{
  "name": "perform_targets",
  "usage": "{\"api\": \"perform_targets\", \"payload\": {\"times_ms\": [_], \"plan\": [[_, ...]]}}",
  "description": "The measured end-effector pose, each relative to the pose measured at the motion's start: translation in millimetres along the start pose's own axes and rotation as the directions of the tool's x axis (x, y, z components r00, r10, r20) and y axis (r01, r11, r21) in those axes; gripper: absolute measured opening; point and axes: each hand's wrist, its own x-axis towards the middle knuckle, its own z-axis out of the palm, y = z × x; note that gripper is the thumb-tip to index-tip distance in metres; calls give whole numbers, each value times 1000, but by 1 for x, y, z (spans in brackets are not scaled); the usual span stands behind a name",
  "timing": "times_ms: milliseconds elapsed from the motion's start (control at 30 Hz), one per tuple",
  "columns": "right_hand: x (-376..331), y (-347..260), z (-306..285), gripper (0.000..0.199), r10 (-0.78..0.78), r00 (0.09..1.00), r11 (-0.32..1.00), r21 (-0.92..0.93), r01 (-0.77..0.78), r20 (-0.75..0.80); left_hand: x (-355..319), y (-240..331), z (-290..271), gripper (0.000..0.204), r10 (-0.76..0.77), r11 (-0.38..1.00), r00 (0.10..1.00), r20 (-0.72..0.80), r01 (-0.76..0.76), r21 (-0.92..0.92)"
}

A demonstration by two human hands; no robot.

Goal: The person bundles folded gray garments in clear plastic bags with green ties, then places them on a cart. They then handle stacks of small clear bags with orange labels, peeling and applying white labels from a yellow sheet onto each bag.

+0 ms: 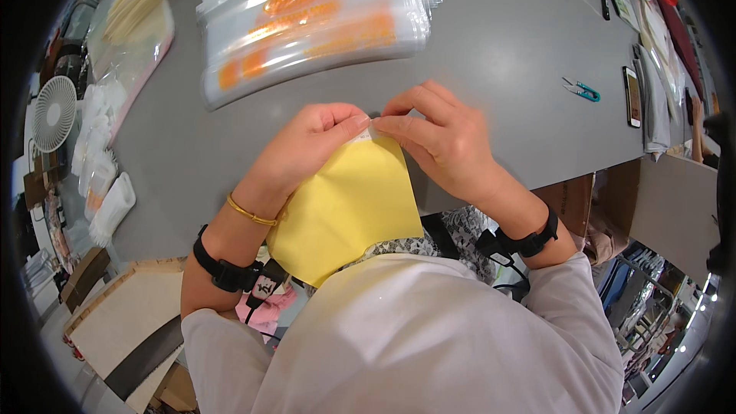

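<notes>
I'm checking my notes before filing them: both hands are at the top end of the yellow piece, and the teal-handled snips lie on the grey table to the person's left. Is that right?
Not quite: in the head view, the teal-handled snips lie on the grey table to the person's right. The rest stands.

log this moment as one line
left hand: holding yellow sheet | right hand: pinching its far edge | table: plastic bags, snips, phone

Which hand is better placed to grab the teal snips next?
Probably the right hand: it's nearer the snips, which lie to its right on the gray table; the left hand would have to cross it. Both are at the yellow sheet's top.
</notes>
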Motion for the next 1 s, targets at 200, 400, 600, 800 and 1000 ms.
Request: {"api": "perform_targets", "payload": {"times_ms": [200,400,600,800,1000], "plan": [[5,11,2,25,21,1000,1000,21,-21,-1,10,6,-4,26,8,1000,999,47,-9,10],[7,18,3,20,136,991,984,117,-137,18,21,11,-5,27,-47,998,998,45,49,-33],[11,26,1,18,96,995,989,115,-96,10,25,18,-6,27,-38,998,997,62,40,-43],[7,24,-5,23,72,997,994,75,-74,28,26,20,-2,27,-59,995,995,79,65,-75],[5,24,-5,20,64,998,997,50,-64,5,30,14,2,28,-44,999,998,41,43,25]]}}
